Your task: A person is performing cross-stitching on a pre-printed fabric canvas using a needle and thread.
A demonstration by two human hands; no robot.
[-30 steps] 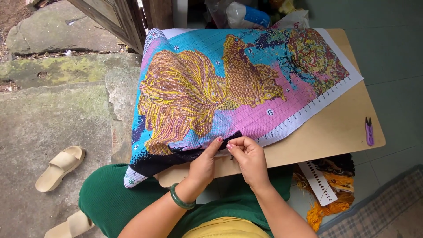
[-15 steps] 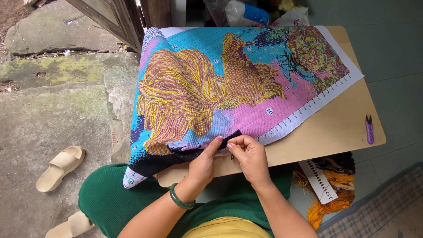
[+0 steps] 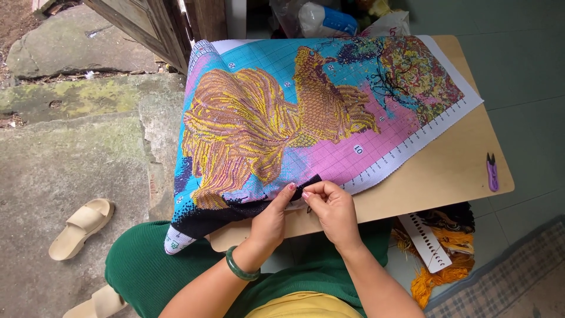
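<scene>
Fingers of the left hand point(image 3: 272, 221) and right hand point(image 3: 333, 207) pinch the near edge of a colourful, grid-printed cross-stitch canvas point(image 3: 306, 112) draped over a tan wooden board point(image 3: 447, 171).

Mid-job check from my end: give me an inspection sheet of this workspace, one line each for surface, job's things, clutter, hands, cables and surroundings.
Surface: light wooden board across the lap, mostly covered.
Job's things: cross-stitch canvas with a golden fish on blue and pink, draped over the board's left edge; dark stitched patch at its near edge.
Clutter: purple thread snips near the board's right edge; yellow thread bundles with a white thread card below it.
Hands: left hand and right hand both pinch the canvas's near edge, fingertips close together; green bangle on the left wrist.
Cables: nothing seen.
Surroundings: stone slabs and beige sandals to the left, green tiled floor to the right.
</scene>
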